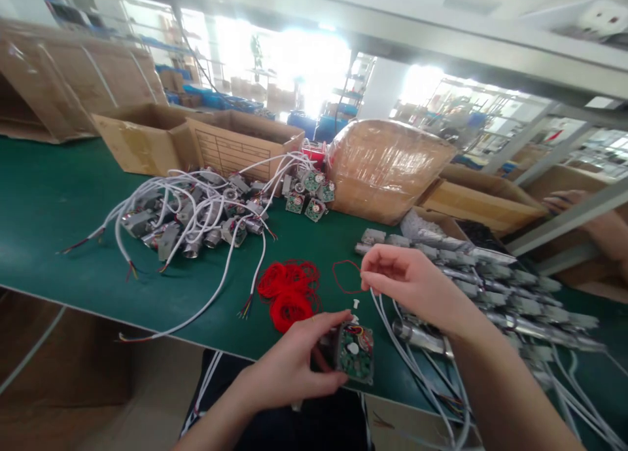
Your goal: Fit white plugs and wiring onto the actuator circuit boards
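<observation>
My left hand (287, 359) is closed around a small grey metal housing whose open side shows a green circuit board (357, 356) with red, yellow and dark wires. Thumb and fingers clasp its side near the table's front edge. Up and to the right, my right hand (415, 284) pinches a thin red sealing ring (334, 275), which hangs out to the left of the fingertips. A tangled heap of red sealing rings (289, 310) lies just beyond my left hand. Small white plastic pieces (356, 304) are between the hands, beside the housing.
Wired metal units (186, 218) with white cables are piled at left, several with boards exposed behind. Rows of grey metal units (490, 297) lie at right. Cardboard boxes (245, 140) and a wrapped carton (383, 169) line the back. Another person's hand (566, 201) shows far right, behind a frame.
</observation>
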`<state>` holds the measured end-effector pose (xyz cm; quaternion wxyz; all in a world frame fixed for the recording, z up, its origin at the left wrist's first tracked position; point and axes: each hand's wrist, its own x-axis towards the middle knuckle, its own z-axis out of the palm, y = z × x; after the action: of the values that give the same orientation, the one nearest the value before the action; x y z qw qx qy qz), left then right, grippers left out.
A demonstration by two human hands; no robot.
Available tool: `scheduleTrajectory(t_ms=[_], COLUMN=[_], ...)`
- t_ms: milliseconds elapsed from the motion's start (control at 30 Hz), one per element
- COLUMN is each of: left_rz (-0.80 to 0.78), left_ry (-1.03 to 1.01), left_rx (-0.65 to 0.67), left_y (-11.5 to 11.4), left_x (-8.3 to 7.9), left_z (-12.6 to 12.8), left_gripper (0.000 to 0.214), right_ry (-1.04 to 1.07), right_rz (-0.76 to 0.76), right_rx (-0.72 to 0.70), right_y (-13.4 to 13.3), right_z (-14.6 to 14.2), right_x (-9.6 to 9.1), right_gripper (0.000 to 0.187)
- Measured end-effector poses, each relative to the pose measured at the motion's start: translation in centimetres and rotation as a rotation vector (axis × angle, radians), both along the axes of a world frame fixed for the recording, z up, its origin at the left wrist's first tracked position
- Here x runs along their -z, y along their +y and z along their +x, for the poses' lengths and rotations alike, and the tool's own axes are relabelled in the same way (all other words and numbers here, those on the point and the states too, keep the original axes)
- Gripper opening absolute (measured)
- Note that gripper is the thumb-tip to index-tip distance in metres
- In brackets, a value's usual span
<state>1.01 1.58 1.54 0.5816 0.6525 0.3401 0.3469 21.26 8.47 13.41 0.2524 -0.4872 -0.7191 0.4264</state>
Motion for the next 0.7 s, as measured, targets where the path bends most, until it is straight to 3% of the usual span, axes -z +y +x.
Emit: scheduleTrajectory(t_ms=[200, 333, 500, 700], left_rz=[0.155, 0.201, 0.093, 0.003], left_ry=[0.139, 0.241, 0.211, 0.139], left_rx=[-0.054, -0.047, 0.049, 0.001], left_y=[0.4, 0.5, 0.2, -0.3], left_x=[-0.6, -1.2, -1.9, -2.3], left_z=[0.0, -0.2, -0.1, 0.4], left_gripper=[0.072, 0.070, 0.069, 0.069], right_ry=[-0.083, -0.127, -0.210, -0.184], right_rz=[0.042, -0.049, -0.113, -0.055], right_rx=[-0.006, -0.092, -0.115, -0.094], right_y=[-4.6, -6.8, -6.5, -5.0], right_z=[1.7, 1.7, 1.3, 1.5], right_x=[-1.5, -0.8, 1.7, 3.1], right_gripper=[0.016, 0.014, 0.014, 0.016])
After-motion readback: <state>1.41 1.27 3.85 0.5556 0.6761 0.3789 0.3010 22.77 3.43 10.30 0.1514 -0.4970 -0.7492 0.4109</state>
